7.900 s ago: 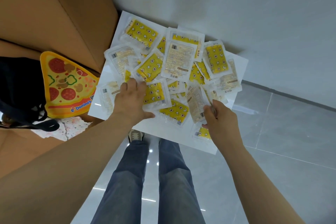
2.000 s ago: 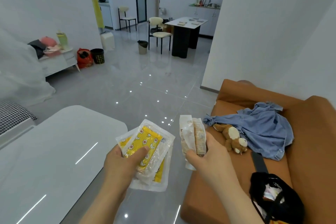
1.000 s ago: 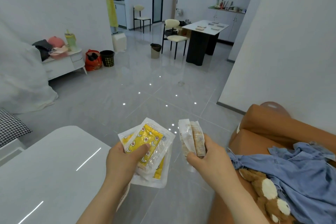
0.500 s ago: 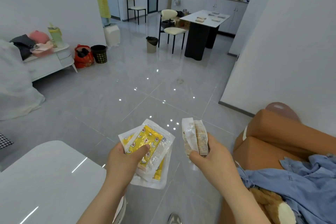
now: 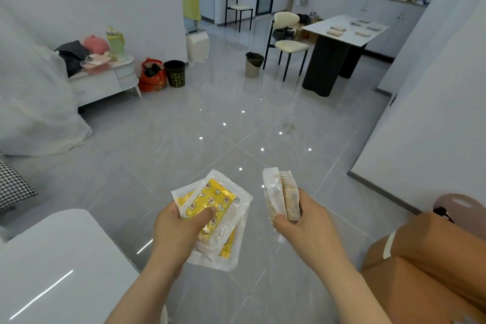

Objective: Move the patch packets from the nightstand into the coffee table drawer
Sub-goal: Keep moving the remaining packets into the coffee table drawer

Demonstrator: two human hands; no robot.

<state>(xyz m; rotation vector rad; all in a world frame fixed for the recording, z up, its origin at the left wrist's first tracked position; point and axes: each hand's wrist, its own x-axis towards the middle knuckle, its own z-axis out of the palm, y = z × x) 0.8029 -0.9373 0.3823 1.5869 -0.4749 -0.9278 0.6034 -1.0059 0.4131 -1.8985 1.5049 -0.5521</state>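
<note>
A glossy grey tiled floor (image 5: 184, 139) fills a white-walled room, with a glossy white rounded tabletop (image 5: 52, 258) at lower left and a tan leather sofa (image 5: 434, 258) at lower right. Over the floor between them, the left hand (image 5: 176, 229) grips a fan of clear-edged yellow patterned patch packets (image 5: 223, 208), thumb pressed on top. The right hand (image 5: 305, 223) clasps an upright stack of pale printed patch packets (image 5: 281, 192), whose print is too blurred to read.

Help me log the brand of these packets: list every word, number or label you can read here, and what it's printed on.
No text is legible in this view.
pale packets, in the right hand: a printed label block, too small and blurred to read.
yellow packets, in the left hand: only small moon and star pictures show, no readable words.
</note>
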